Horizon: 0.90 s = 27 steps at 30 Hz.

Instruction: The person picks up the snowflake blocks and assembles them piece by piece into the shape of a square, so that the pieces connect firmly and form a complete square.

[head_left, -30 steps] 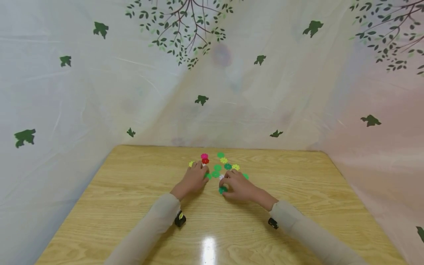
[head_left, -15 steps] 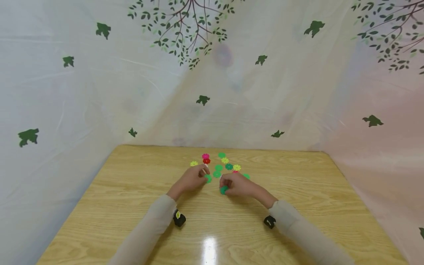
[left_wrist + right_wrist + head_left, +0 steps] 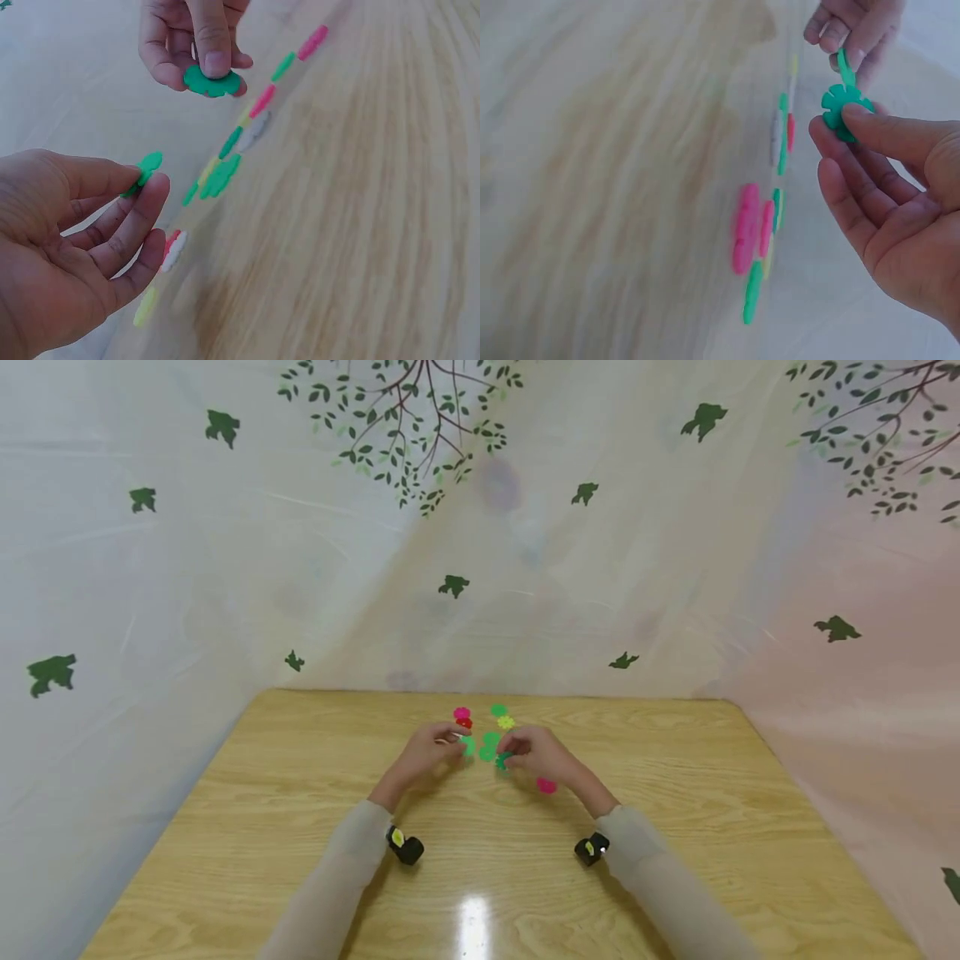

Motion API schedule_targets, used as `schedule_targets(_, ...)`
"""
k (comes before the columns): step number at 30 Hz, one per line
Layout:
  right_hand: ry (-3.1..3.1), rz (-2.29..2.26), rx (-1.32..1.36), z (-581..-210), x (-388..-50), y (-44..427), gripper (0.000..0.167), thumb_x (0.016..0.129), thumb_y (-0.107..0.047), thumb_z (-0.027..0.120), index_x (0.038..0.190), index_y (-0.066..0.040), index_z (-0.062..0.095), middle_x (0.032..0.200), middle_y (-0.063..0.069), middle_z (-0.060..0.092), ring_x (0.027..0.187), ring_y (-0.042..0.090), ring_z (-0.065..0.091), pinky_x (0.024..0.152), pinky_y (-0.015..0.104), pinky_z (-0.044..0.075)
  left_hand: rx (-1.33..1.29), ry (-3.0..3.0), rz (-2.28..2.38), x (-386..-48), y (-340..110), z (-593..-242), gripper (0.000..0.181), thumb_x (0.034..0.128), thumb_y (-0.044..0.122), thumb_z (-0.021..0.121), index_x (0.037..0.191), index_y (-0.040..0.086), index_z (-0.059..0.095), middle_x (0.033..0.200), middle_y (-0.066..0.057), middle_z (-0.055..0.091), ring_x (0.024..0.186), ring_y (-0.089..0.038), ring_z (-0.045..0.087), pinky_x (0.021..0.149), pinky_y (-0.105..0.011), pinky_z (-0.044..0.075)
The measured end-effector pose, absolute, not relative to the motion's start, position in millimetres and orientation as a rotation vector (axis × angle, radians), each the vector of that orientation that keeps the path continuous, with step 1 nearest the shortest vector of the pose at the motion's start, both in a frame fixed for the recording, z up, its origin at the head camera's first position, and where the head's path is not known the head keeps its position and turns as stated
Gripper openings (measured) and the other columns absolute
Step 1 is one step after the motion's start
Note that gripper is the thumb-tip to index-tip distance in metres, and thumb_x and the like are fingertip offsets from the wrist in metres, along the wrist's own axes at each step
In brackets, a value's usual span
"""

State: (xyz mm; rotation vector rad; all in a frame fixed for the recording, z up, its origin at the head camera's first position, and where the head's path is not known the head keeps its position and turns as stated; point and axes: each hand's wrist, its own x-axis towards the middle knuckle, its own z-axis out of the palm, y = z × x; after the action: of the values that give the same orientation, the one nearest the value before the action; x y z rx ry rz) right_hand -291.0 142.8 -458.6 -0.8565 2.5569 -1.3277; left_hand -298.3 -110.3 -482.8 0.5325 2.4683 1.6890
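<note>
My left hand pinches a bright green flower-shaped plastic disc between thumb and fingers, held edge-up above the table. Opposite it, my right hand pinches a darker green flower-shaped disc, its notched rim facing the right wrist camera. In the right wrist view the two discs appear close together; whether they touch cannot be told, but the left wrist view shows a gap between them. Beneath and between the hands lie light green discs. A pink disc lies below the right wrist, and some discs are hidden behind the hands.
On the wooden table, a pink disc, a red disc, a yellow disc and a green disc lie farther back. A printed cloth hangs behind the table.
My left hand has taken hold of the bright green disc and lifted it. My right hand has risen and moved farther forward with the dark green disc, uncovering the near pink disc.
</note>
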Motion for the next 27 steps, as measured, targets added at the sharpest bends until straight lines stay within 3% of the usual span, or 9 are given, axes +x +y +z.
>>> schedule_targets(5,2.579,-1.491,-0.839,-457,-299,138,0.013,0.087,0.005,0.075,0.099,0.007,0.07,0.097,0.022,0.072,0.088,0.019,0.069,0.08,0.024,0.059,0.443,2.386,1.815,-297,-111,-475,0.029,0.0963,0.007,0.069,0.123,-0.005,0.069,0.116,-0.023,0.07,0.097,-0.028,0.069,0.088,-0.039,0.059)
schedule_targets(9,2.564,-1.594,-0.774,-453,-303,132,0.015,0.088,0.004,0.075,0.101,0.007,0.07,0.098,0.023,0.072,0.088,0.018,0.069,0.08,0.024,0.059,0.401,2.295,1.9,-298,-109,-469,0.032,0.0983,0.006,0.066,0.128,-0.006,0.066,0.132,-0.023,0.065,0.106,-0.04,0.069,0.097,-0.044,0.058)
schedule_targets(14,2.559,-1.684,-0.693,-450,-306,125,0.017,0.089,-0.001,0.076,0.103,0.005,0.071,0.101,0.023,0.073,0.091,0.024,0.072,0.081,0.026,0.06,0.358,2.22,1.956,-300,-110,-465,0.037,0.1006,0.009,0.063,0.134,-0.007,0.061,0.136,-0.023,0.063,0.113,-0.046,0.066,0.104,-0.052,0.052)
schedule_targets(19,2.529,-1.789,-0.66,-451,-310,120,0.018,0.089,-0.002,0.077,0.103,0.006,0.07,0.1,0.026,0.073,0.087,0.021,0.071,0.077,0.022,0.058,0.362,2.193,1.99,-301,-110,-462,0.04,0.1011,0.01,0.062,0.136,-0.009,0.058,0.139,-0.025,0.06,0.109,-0.036,0.07,0.102,-0.05,0.054)
schedule_targets(23,2.499,-1.861,-0.658,-454,-311,117,0.018,0.088,-0.001,0.078,0.102,0.007,0.07,0.099,0.027,0.072,0.081,0.013,0.07,0.074,0.019,0.057,0.391,2.138,2.051,-303,-108,-463,0.039,0.0999,0.005,0.063,0.134,-0.013,0.058,0.143,-0.029,0.055,0.101,-0.024,0.072,0.093,-0.034,0.06)
schedule_targets(27,2.496,-1.899,-0.661,-455,-310,114,0.017,0.087,0.0,0.078,0.101,0.007,0.071,0.096,0.025,0.073,0.078,0.005,0.068,0.074,0.02,0.058,0.378,2.067,2.123,-303,-102,-464,0.037,0.0992,-0.001,0.061,0.133,-0.016,0.057,0.144,-0.031,0.053,0.093,-0.011,0.071,0.087,-0.027,0.06)
